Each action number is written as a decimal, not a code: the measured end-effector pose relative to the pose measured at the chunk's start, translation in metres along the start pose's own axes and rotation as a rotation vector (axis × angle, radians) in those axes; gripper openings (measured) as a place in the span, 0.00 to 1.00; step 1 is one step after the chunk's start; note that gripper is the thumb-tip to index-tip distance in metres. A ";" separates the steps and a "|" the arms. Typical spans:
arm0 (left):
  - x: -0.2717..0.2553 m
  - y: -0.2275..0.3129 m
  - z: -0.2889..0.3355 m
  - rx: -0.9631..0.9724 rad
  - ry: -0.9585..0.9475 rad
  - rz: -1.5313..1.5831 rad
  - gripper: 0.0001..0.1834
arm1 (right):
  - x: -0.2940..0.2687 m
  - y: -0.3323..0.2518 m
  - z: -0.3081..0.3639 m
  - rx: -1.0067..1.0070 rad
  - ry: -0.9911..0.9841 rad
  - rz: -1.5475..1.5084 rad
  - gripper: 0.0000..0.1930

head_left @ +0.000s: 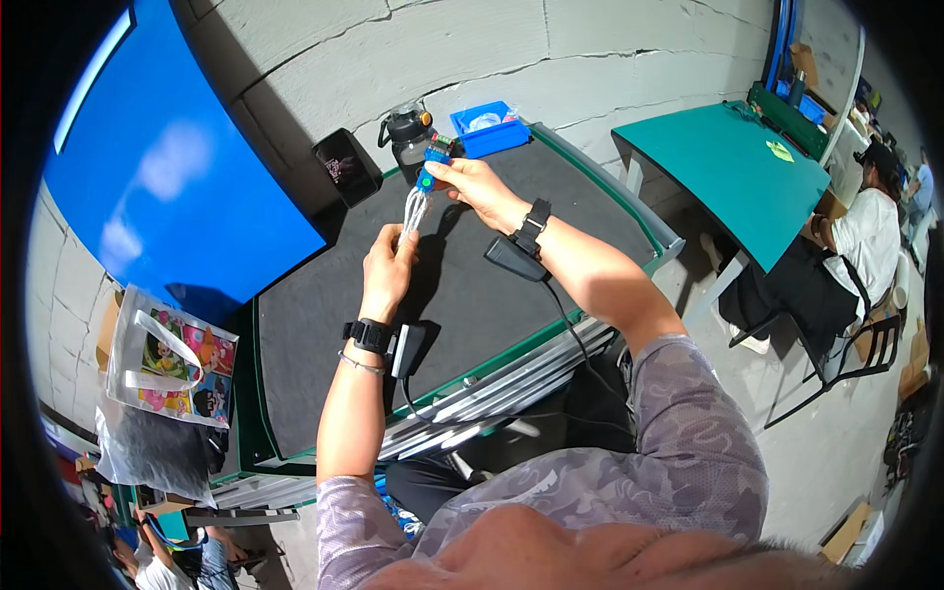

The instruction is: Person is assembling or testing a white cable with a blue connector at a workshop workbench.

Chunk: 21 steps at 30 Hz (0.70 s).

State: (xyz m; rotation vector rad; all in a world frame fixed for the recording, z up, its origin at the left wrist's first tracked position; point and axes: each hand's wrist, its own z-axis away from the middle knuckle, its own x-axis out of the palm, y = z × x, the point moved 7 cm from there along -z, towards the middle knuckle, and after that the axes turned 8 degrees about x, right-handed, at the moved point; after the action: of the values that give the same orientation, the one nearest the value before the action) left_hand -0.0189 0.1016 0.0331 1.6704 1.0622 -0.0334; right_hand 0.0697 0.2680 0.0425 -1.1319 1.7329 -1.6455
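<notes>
Over the dark mat my left hand [388,267] pinches the lower end of a bundle of white wires [416,210]. The wires run up into a small blue connector piece [426,181] with a green spot. My right hand [479,189] grips that connector from the right, thumb and fingers closed on it. Beyond the fingertips a small block with green, red and dark parts [440,147] shows at its top; its exact kind is too small to make out. Both wrists wear black straps with dark boxes on cables.
A dark bottle [408,138], a black open box [347,167] and a blue bin [490,130] stand along the back of the workbench [324,383]. A blue panel [187,157] rises at left, near a printed bag [177,359]. A green table [728,177] and a seated person are at right.
</notes>
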 end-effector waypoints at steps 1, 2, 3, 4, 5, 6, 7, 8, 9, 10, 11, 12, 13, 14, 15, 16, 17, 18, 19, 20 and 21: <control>0.000 -0.002 -0.001 0.004 -0.003 -0.002 0.16 | -0.001 -0.001 0.000 -0.004 0.003 -0.002 0.14; -0.002 -0.005 -0.002 0.016 0.016 -0.018 0.15 | -0.001 -0.002 0.000 -0.019 0.003 0.016 0.14; -0.003 -0.006 -0.003 0.031 0.035 -0.034 0.14 | -0.001 -0.004 -0.001 -0.035 0.003 0.035 0.14; -0.003 -0.007 -0.004 0.036 0.031 -0.036 0.14 | -0.002 -0.006 -0.001 -0.040 0.008 0.033 0.14; -0.003 -0.008 -0.004 0.038 0.032 -0.044 0.14 | -0.002 -0.008 -0.002 -0.071 0.013 0.009 0.15; -0.004 -0.006 -0.004 0.040 0.036 -0.053 0.14 | -0.002 -0.010 -0.003 -0.103 0.015 -0.015 0.15; -0.004 -0.004 -0.004 0.044 0.035 -0.055 0.14 | -0.002 -0.012 -0.003 -0.134 0.017 -0.039 0.16; -0.001 -0.003 -0.002 0.023 0.008 -0.041 0.13 | -0.003 -0.011 -0.004 -0.137 0.018 -0.041 0.16; 0.001 -0.003 -0.001 0.001 -0.019 -0.027 0.13 | -0.003 -0.012 -0.004 -0.162 0.021 -0.054 0.16; 0.003 -0.007 -0.002 0.000 -0.038 -0.030 0.14 | -0.003 -0.012 -0.003 -0.186 0.024 -0.067 0.15; 0.003 -0.008 -0.002 -0.001 -0.040 -0.031 0.14 | -0.003 -0.012 -0.004 -0.185 0.025 -0.068 0.15; 0.004 -0.006 -0.001 -0.001 -0.057 -0.026 0.14 | -0.004 -0.011 -0.004 -0.178 0.036 -0.056 0.15; 0.006 -0.005 -0.001 -0.002 -0.075 -0.019 0.14 | -0.005 -0.010 -0.004 -0.170 0.047 -0.044 0.15; 0.007 -0.005 -0.001 -0.006 -0.082 -0.018 0.14 | -0.006 -0.011 -0.005 -0.177 0.048 -0.013 0.17; 0.008 -0.005 -0.002 -0.012 -0.089 -0.005 0.14 | -0.008 -0.015 -0.006 -0.199 0.086 -0.001 0.20; 0.009 -0.006 -0.002 -0.018 -0.097 0.011 0.14 | -0.012 -0.016 -0.005 -0.193 0.155 0.019 0.22; 0.010 -0.009 -0.003 -0.009 -0.111 0.031 0.14 | -0.017 -0.018 -0.004 -0.185 0.224 0.041 0.23; 0.016 -0.006 -0.002 -0.046 -0.164 0.071 0.13 | -0.029 -0.015 -0.006 -0.188 0.322 0.059 0.26; 0.019 -0.002 0.000 -0.082 -0.212 0.110 0.13 | -0.038 -0.020 -0.006 -0.245 0.377 0.063 0.28; 0.025 -0.002 0.004 -0.104 -0.274 0.186 0.12 | -0.050 -0.021 -0.001 -0.257 0.455 0.140 0.29; 0.033 -0.004 0.004 -0.059 -0.324 0.221 0.11 | -0.062 -0.026 0.006 -0.272 0.533 0.224 0.30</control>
State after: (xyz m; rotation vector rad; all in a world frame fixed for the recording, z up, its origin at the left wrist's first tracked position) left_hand 0.0002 0.1185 0.0116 1.6524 0.6276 -0.1237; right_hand 0.1134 0.3176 0.0554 -0.5953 2.3772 -1.7047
